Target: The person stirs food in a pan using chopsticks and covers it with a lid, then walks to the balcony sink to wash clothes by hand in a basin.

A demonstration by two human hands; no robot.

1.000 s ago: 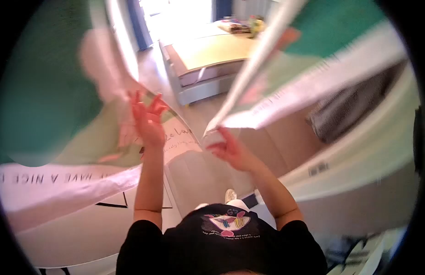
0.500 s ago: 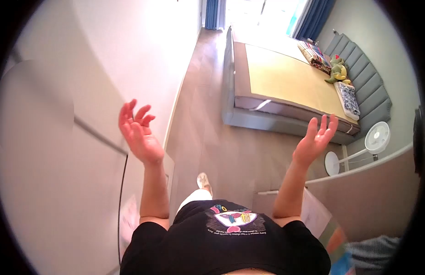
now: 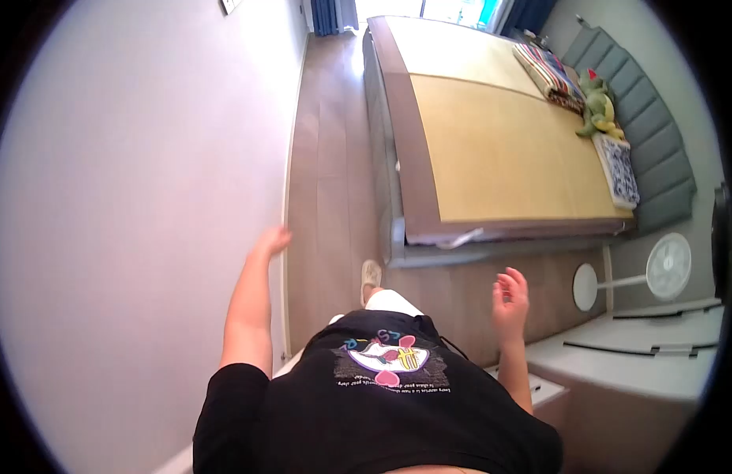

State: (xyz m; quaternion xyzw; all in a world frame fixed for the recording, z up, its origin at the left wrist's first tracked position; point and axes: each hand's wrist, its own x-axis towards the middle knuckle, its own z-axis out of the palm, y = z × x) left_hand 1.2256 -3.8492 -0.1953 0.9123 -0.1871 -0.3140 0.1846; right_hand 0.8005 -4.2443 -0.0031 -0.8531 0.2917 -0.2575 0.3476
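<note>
My left hand (image 3: 275, 239) hangs low beside the pale wall (image 3: 145, 197), small and slightly blurred, so its fingers are hard to make out. On the right, my right hand (image 3: 510, 299) is raised with its fingers loosely curled and apart, holding nothing. It is nearest to the foot end of the bed (image 3: 508, 158), not touching it. The bed has a yellow mat on top and a grey padded headboard (image 3: 619, 103).
On the bed lie a folded striped blanket (image 3: 549, 75), a green plush toy (image 3: 598, 107) and a patterned pillow (image 3: 619, 170). A white fan (image 3: 668, 266) stands at the right, behind a white cabinet (image 3: 626, 355). Wooden floor (image 3: 322, 174) runs between wall and bed.
The printed curtain-like cloth has dropped out of the forward view. Both hands have come down, and my right hand no longer touches the cloth. The bed appears closer.
</note>
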